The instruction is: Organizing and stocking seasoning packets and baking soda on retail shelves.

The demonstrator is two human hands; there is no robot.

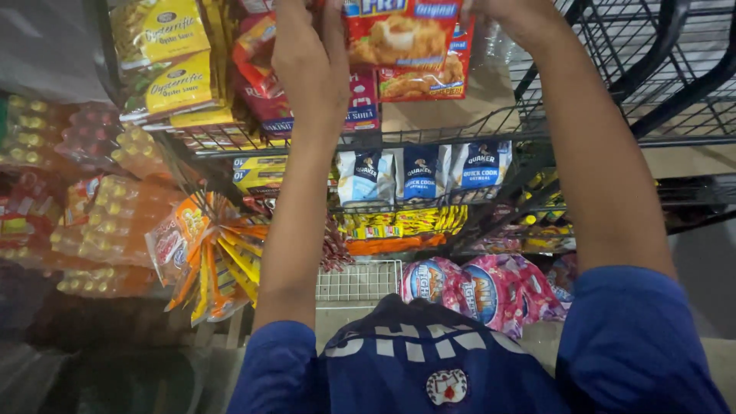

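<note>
Both hands were up at the far top shelf [460,134], left hand [310,65] and right hand [517,19] pinching a red packet [399,34] by its sides, not yet settled among the others.

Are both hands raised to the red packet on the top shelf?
Yes: the left hand and the right hand both reach up at the red packet on the top wire shelf.

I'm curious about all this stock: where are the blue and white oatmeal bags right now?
In the head view, the oatmeal bags stand mid-frame on the wire shelf, between the raised arms and above the pink round packs.
</note>
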